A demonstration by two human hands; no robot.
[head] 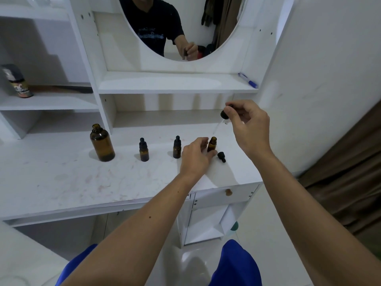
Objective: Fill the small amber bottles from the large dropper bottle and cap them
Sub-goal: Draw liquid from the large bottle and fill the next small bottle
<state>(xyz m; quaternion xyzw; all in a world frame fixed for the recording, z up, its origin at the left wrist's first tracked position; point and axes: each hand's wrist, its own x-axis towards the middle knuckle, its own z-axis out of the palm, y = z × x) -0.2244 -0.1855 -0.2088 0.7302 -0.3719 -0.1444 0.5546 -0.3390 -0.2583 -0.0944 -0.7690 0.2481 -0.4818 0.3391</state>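
White desk (61,178), left to right: big bottle (102,143) uncapped, two capped small bottles, then open small bottle (212,144) steadied by left hand (195,156). Right hand (246,122) pinches dropper (221,120) above. Risk: tilted tip misses narrow mouth, drips; loose cap (221,156) near right could roll.

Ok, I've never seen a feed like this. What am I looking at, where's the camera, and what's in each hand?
No machine here: a person's two bare hands, filmed from a head-worn camera looking down at a white dressing table. The left hand steadies an open small amber bottle. The right hand pinches the large dropper above it, glass tube angled toward the bottle's mouth. The large amber bottle stands uncapped on the left; two capped small bottles stand between. A loose small cap lies beside the open bottle.
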